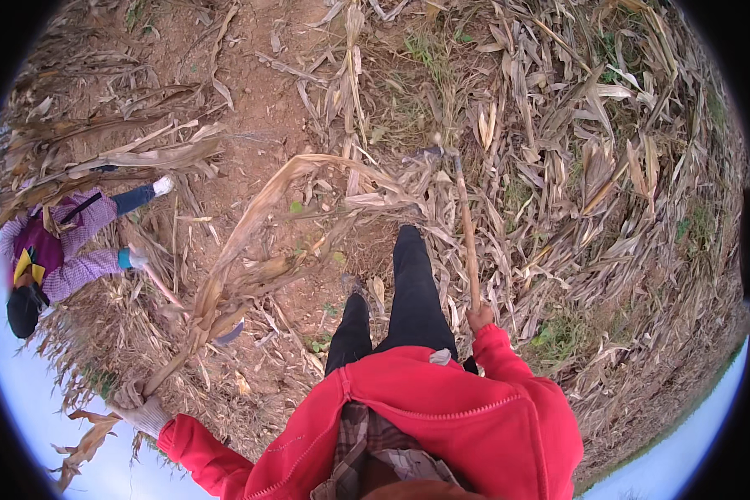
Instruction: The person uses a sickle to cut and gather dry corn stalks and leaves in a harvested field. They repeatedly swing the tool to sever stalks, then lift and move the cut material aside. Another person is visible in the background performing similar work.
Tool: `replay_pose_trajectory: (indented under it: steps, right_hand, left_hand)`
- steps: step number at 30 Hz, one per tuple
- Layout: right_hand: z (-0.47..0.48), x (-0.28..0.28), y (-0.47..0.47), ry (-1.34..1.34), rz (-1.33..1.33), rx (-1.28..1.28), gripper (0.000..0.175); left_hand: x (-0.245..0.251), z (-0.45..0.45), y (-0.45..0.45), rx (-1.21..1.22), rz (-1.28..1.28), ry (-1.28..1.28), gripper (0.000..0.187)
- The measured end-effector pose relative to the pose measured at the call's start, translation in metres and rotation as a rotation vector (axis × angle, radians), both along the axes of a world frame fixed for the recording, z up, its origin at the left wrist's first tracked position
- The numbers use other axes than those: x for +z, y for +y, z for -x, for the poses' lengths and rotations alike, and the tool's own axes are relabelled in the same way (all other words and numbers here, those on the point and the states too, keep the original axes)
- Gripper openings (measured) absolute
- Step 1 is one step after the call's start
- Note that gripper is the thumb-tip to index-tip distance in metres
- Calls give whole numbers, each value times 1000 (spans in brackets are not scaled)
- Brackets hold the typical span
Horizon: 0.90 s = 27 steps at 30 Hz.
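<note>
My left hand (139, 406), in a pale knitted glove, is closed around a dry maize stalk (209, 300) at the lower left. From my fist the stalk runs upward, and its withered leaves arch over to the right in front of my legs. My bare right hand (480, 317) grips the lower end of a long wooden handle (465, 231). At the far end of that handle sits a dark metal head (434, 152), partly lost among dry leaves, so its exact form is hard to tell.
On the left, a co-worker (62, 244) in a checked shirt and dark cap holds a long-handled sickle, its curved blade (230, 334) near my stalk. Standing dry maize (87, 331) is around them. Cut stalks (575, 169) cover the right; bare reddish soil (256, 112) lies ahead.
</note>
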State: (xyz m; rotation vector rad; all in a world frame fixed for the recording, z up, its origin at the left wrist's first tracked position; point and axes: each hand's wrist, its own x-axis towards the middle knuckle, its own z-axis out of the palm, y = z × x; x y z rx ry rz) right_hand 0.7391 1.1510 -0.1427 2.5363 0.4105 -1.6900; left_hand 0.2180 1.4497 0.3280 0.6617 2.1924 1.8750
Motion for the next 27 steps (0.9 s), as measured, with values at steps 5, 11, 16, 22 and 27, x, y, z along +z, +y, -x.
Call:
replay_pose_trajectory:
  steps: [5, 11, 16, 22, 27]
  right_hand:
    - [-4, 6, -7, 233, -128, -635, 7]
    - [-40, -101, 133, -85, -177, -171, 31]
    - [-23, -112, 139, 634, -493, -794, 14]
    - [36, -67, 48, 157, -319, -640, 21]
    - [92, -39, -67, -202, -274, -373, 36]
  left_hand:
    - [-19, -20, 14, -502, -201, -579, 47]
    - [-97, -106, 33, -635, 69, -514, 16]
    - [-151, -99, 0, -747, 310, -178, 13]
    - [-232, -51, -81, -810, 431, -186, 18]
    - [-190, 60, -124, -748, 29, -330, 18]
